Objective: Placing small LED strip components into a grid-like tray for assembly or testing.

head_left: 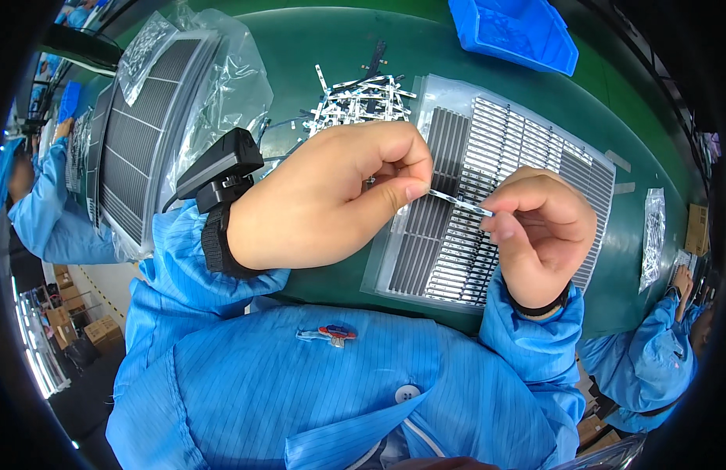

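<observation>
Between my two hands stretches a narrow black-and-white strip (pixel 461 204), held over a slotted tray (pixel 447 141). My left hand (pixel 331 200) pinches its left end between thumb and curled fingers. At the other end, the thumb and fingertips of my right hand (pixel 547 227) close on the strip. The tray's middle columns carry many white strips (pixel 500 125) in rows, while its left and right columns look dark grey. Part of the tray lies hidden under my right hand. Beyond my left hand is a loose heap of similar strips (pixel 355 102).
A blue bin (pixel 519 35) stands at the far edge of the green table (pixel 300 35). Stacked grey trays (pixel 143 129) with clear plastic bags (pixel 241 86) are at left. A bagged bundle (pixel 653 239) lies at right. People in blue sleeves (pixel 53 200) sit on both sides.
</observation>
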Available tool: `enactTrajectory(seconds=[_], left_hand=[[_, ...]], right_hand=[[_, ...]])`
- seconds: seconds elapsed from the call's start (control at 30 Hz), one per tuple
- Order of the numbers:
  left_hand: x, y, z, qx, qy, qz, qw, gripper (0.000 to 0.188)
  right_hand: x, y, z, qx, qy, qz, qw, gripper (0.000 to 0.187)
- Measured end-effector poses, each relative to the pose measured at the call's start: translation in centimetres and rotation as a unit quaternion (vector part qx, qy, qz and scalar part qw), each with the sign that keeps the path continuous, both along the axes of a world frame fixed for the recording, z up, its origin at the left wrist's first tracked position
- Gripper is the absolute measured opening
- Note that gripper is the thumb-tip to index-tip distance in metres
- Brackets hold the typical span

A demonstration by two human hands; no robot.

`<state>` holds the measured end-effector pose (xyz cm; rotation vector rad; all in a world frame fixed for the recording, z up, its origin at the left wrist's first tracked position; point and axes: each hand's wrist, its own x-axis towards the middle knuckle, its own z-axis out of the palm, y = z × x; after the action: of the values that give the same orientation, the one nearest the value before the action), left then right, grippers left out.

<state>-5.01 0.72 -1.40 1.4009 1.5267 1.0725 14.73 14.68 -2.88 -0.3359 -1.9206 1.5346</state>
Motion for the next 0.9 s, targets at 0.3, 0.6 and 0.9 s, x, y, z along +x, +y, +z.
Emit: enactTrajectory(seconds=[0.3,0.6,0.9], left_hand=[[0.1,0.0,0.2,-0.019,-0.034,-0.003,0.999,0.004],[1.8,0.7,-2.1,0.151,-0.222,-0.041,0.962,0.009],[1.5,0.2,-0.8,0.001,-0.271,0.069,0.96,0.01]], right_hand=[[0.0,0.1,-0.3,0.003,0.005,0.008,1.0,0.01],[-0.5,0.0,-1.1,-0.046,-0.096,0.109,0.988,0.006],[-1.1,-0.1,-0.6,0.171,0.009,-0.098,0.98,0.041]])
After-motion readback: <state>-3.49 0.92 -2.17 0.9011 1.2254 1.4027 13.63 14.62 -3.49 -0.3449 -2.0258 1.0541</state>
